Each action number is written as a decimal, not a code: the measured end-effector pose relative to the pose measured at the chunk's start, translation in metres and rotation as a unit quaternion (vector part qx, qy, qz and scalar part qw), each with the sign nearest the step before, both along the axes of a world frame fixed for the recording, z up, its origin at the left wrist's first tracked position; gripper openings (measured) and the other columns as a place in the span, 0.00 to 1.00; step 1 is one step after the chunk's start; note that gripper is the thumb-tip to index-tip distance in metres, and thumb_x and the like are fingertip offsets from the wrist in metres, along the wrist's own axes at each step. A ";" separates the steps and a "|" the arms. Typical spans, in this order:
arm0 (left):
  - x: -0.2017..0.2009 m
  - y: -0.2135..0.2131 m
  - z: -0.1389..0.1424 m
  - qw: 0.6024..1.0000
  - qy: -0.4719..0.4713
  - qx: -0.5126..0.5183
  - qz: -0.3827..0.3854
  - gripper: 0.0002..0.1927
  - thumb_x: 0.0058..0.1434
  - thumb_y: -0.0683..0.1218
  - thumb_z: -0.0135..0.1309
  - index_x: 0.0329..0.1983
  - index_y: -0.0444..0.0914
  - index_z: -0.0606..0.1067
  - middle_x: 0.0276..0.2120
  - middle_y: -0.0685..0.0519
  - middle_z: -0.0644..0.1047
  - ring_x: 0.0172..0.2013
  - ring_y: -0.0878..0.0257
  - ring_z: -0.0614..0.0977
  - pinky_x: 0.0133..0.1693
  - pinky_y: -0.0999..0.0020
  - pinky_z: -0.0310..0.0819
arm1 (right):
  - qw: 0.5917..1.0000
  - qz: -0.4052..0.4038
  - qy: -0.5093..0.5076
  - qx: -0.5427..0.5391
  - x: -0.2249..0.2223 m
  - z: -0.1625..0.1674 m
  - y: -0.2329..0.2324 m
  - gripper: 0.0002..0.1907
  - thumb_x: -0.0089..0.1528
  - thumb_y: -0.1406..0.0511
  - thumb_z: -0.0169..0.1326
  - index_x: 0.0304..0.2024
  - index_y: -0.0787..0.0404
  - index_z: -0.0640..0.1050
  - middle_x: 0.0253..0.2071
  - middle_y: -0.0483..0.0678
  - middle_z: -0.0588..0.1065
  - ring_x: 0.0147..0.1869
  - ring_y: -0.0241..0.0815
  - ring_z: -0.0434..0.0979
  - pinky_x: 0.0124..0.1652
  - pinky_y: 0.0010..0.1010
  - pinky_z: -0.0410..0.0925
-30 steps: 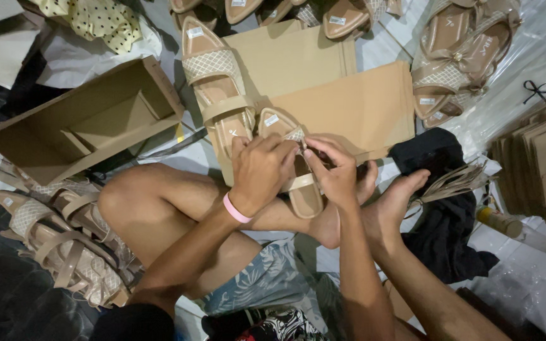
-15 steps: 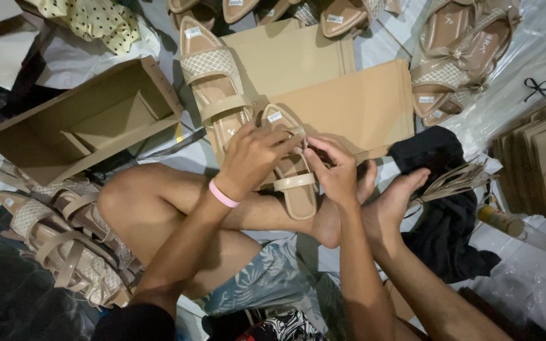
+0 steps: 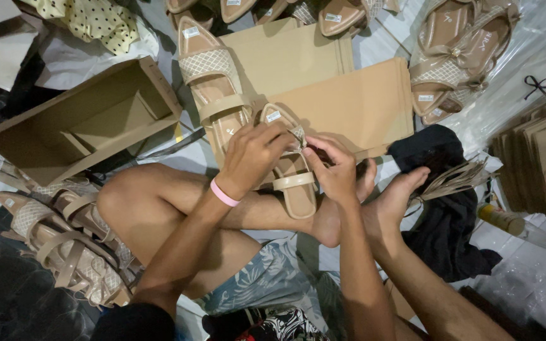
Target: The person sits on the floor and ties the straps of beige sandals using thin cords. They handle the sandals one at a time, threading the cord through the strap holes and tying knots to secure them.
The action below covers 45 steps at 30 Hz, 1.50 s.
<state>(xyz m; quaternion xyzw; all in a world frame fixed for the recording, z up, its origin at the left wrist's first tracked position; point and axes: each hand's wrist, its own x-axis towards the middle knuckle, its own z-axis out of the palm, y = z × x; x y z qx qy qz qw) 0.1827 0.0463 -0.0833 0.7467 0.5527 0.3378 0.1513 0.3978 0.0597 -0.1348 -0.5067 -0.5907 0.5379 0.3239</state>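
Observation:
A beige pointed sandal [image 3: 293, 183] with a woven front band rests over my crossed legs at the centre. My left hand [image 3: 251, 155], with a pink band on its wrist, grips the sandal's left side near the toe. At the woven band on the right side, my right hand [image 3: 333, 170] pinches the sandal with its fingertips. A second matching sandal [image 3: 213, 82] lies just to the left, toe pointing away, on flat tan cardboard [image 3: 342, 104].
An open cardboard box [image 3: 80, 123] stands at the left. Several more beige sandals lie at lower left [image 3: 64, 240], along the top [image 3: 336, 12] and at upper right [image 3: 456, 57]. A black cloth [image 3: 437, 202] and stacked flat cardboard [image 3: 545, 158] sit at the right.
My left hand slid up the sandal toward its toe, and more of the heel strap now shows. The right hand stayed at the woven band.

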 end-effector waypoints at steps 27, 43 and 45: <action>0.018 -0.009 -0.007 0.995 -0.066 -0.047 0.062 0.08 0.56 0.43 0.64 0.39 0.40 0.81 0.37 0.53 0.76 0.42 0.55 0.78 0.41 0.58 0.67 | 0.994 0.007 -0.067 0.081 -0.006 0.009 -0.001 0.11 0.64 0.70 0.62 0.50 0.64 0.83 0.49 0.51 0.80 0.51 0.39 0.81 0.49 0.26 0.73; 0.015 -0.012 0.000 0.997 0.034 -0.035 0.053 0.06 0.59 0.42 0.58 0.40 0.41 0.80 0.40 0.53 0.77 0.43 0.56 0.78 0.44 0.59 0.68 | 0.993 0.080 0.073 -0.053 0.020 -0.005 0.000 0.16 0.66 0.75 0.55 0.56 0.69 0.79 0.66 0.52 0.70 0.71 0.44 0.70 0.65 0.32 0.65; 0.016 -0.012 -0.001 0.997 0.036 -0.036 0.050 0.06 0.59 0.43 0.58 0.39 0.42 0.80 0.40 0.52 0.78 0.43 0.56 0.78 0.45 0.58 0.68 | 0.988 0.094 0.095 -0.081 0.021 -0.004 0.004 0.17 0.65 0.75 0.53 0.57 0.68 0.78 0.67 0.51 0.69 0.70 0.43 0.70 0.63 0.31 0.67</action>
